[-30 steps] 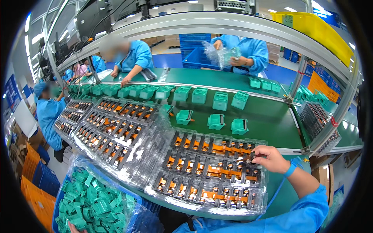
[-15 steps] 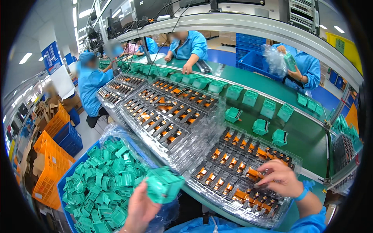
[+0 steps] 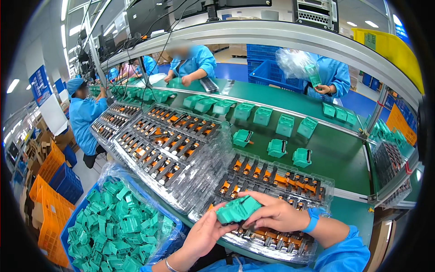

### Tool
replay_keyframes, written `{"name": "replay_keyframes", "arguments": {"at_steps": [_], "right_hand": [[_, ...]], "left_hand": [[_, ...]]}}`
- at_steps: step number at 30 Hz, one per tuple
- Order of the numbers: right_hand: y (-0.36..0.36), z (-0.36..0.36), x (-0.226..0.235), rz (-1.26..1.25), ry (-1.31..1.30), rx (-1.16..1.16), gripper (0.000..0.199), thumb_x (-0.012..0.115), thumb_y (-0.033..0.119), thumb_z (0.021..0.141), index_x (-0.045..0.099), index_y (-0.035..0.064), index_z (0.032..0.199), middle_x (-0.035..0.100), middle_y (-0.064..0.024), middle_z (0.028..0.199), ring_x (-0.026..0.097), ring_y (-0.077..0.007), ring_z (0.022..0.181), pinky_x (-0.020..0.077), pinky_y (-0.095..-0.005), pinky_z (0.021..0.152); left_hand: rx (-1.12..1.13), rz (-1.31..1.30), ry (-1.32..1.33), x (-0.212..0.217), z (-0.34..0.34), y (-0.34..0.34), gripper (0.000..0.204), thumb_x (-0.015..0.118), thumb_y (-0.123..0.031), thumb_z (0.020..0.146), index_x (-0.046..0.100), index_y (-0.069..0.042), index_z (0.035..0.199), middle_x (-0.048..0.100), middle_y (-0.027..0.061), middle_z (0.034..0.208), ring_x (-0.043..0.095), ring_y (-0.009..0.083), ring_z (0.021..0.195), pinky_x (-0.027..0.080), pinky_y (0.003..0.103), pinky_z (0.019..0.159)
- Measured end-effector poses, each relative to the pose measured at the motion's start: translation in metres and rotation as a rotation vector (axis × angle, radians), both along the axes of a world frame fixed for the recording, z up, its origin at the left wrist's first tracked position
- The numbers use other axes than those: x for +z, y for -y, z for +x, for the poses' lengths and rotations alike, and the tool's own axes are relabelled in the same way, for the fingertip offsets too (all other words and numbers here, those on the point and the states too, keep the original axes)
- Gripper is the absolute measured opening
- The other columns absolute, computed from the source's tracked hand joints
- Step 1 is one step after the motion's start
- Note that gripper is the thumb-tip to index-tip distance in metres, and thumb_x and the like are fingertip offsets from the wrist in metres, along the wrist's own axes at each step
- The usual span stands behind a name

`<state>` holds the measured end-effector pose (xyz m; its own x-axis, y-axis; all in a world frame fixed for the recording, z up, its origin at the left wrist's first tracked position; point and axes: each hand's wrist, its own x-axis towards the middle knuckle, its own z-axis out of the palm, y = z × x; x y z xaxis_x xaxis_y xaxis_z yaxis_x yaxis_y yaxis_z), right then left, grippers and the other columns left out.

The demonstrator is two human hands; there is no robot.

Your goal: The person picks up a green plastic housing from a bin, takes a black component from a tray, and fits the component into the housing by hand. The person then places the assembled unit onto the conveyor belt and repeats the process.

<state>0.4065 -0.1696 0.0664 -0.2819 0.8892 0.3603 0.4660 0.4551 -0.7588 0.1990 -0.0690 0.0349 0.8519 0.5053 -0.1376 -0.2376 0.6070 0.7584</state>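
A green plastic housing (image 3: 239,209) is held up in front of me over the near tray. My left hand (image 3: 205,234) grips it from the left, with the thumb and fingers around its lower end. My right hand (image 3: 280,215) is closed at the housing's right side, with the thumb under it and the index finger along its top. Whether a small part is pinched in my right fingers is hidden. Beneath both hands lies a clear plastic tray (image 3: 327,189) with rows of black, orange and metal parts.
To my left stands a blue bin (image 3: 72,222) full of loose green housings (image 3: 118,222). More filled trays (image 3: 156,143) are stacked beyond. Green housings (image 3: 285,125) line the green conveyor (image 3: 344,156). Co-workers in blue (image 3: 195,61) work across it, below a metal frame (image 3: 226,31).
My right hand has left the tray's parts and come over to the housing. My left hand has brought the housing to the right, above the tray. The view has shifted to the right.
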Motion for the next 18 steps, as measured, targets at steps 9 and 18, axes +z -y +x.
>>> {"name": "replay_keyframes", "arguments": {"at_steps": [9,18], "right_hand": [[0.007,0.003,-0.006,-0.274,-0.563,-0.254,0.014,0.063,0.005,0.083,0.06,0.0018,0.096,0.041,-0.0131,0.129,0.051,-0.0153,0.107,0.0458,-0.0273,0.087],[0.017,0.002,0.002,-0.064,-0.455,-0.615,0.019,0.067,0.007,0.08,0.06,-0.0006,0.096,0.057,-0.0023,0.078,0.055,-0.0083,0.07,0.047,-0.0222,0.063]], "left_hand": [[0.098,0.439,-0.095,-0.003,0.016,-0.008,0.035,0.058,-0.003,0.086,0.041,0.003,0.116,0.053,0.0147,0.113,0.054,0.019,0.105,0.047,0.032,0.088],[0.247,0.043,-0.048,-0.022,0.02,-0.007,0.027,0.061,0.0,0.084,0.044,0.001,0.105,0.054,0.0136,0.106,0.056,0.0194,0.098,0.048,0.033,0.084]]}}
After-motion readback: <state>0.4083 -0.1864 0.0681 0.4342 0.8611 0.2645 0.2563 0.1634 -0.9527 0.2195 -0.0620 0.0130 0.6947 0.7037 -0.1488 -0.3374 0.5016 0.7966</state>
